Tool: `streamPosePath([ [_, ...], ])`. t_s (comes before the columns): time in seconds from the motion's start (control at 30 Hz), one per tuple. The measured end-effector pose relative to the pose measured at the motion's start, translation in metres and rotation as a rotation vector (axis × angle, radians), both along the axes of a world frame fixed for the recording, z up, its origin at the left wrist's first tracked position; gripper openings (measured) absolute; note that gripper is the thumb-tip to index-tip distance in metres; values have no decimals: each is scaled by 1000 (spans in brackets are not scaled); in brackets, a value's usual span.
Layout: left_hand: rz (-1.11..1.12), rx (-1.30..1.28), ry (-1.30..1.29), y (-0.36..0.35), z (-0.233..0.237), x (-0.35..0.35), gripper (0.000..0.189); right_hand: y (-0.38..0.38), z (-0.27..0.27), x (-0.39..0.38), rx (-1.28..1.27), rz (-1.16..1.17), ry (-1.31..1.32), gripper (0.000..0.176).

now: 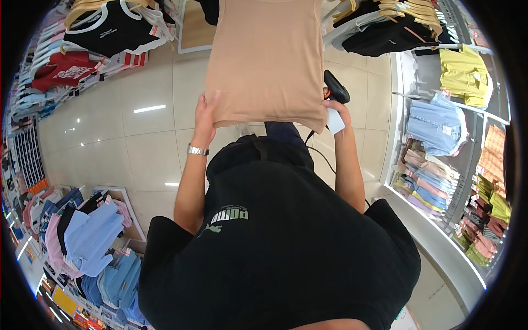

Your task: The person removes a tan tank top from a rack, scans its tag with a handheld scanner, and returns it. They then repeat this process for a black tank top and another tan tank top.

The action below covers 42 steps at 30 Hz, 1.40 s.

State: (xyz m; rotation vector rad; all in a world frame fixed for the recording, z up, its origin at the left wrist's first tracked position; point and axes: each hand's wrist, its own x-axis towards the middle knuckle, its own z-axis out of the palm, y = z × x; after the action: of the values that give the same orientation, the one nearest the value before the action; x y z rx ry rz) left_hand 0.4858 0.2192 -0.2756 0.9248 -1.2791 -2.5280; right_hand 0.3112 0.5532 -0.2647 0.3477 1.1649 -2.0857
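Note:
A beige sleeveless top point(265, 60) hangs stretched out in front of me, its hem toward my body. My left hand point(205, 114), with a metal watch point(198, 149) on the wrist, grips the hem's left corner. At the right corner my right hand point(337, 113) holds the fabric, its fingers partly hidden. A white tag point(335, 121) lies against the right palm. A black handheld scanner point(336, 87) with an orange part sticks up beside the right fingers, and a black cable point(324, 156) runs down near that wrist.
Racks with a black top point(110, 28) and black garments point(385, 33) stand ahead on both sides. A red shirt point(65, 71) hangs at the left. Blue shirts point(94, 234) lie at the lower left. Wall shelving at the right holds a yellow shirt point(465, 76) and a light blue shirt point(434, 125).

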Motion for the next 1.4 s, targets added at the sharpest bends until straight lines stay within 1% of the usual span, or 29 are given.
streamPosePath([
  [0.07, -94, -608, -29, 12, 2, -5, 66, -3, 6, 4, -10, -7, -6, 35],
  [0.17, 85, -1362, 13, 14, 2, -13, 67, -4, 7, 8, 5, -1, 24, 34],
  [0.27, -299, -1327, -127, 3, 3, -9, 57, -4, 9, 12, 18, 14, 24, 34],
  [0.37, -409, -1273, -347, 2, 12, -11, 43, -6, 10, 16, 56, 15, 74, 35],
  [0.47, -171, -1438, -183, 1, -21, -9, 35, -10, 22, 21, 62, 22, 91, 35],
  [0.57, -94, -1388, -136, 2, -29, -10, 29, -8, 18, 22, 79, 33, 93, 36],
  [0.67, -82, -1228, -141, 5, -22, -12, 25, -11, 24, 26, 87, 27, 79, 36],
  [0.8, -13, -1041, -109, 7, -25, -14, 21, -11, 22, 28, 99, 14, 96, 36],
  [0.87, 16, -971, -78, 7, -26, -14, 20, -11, 22, 28, 94, 5, 96, 36],
  [1.07, 131, -629, -108, 3, -34, -11, 23, -7, 15, 27, 90, -15, 93, 36],
  [1.17, 130, -509, -131, 3, -25, -10, 22, -7, 16, 28, 83, -12, 78, 35],
  [1.27, 137, -551, -96, 1, -39, -8, 25, -8, 18, 29, 59, -10, 72, 35],
  [1.37, 308, -415, -132, 1, -42, -6, 26, -7, 17, 28, 59, -12, 82, 35],
  [1.4, 372, -313, -149, -1, -44, -6, 29, -8, 18, 28, 69, -12, 85, 35],
])
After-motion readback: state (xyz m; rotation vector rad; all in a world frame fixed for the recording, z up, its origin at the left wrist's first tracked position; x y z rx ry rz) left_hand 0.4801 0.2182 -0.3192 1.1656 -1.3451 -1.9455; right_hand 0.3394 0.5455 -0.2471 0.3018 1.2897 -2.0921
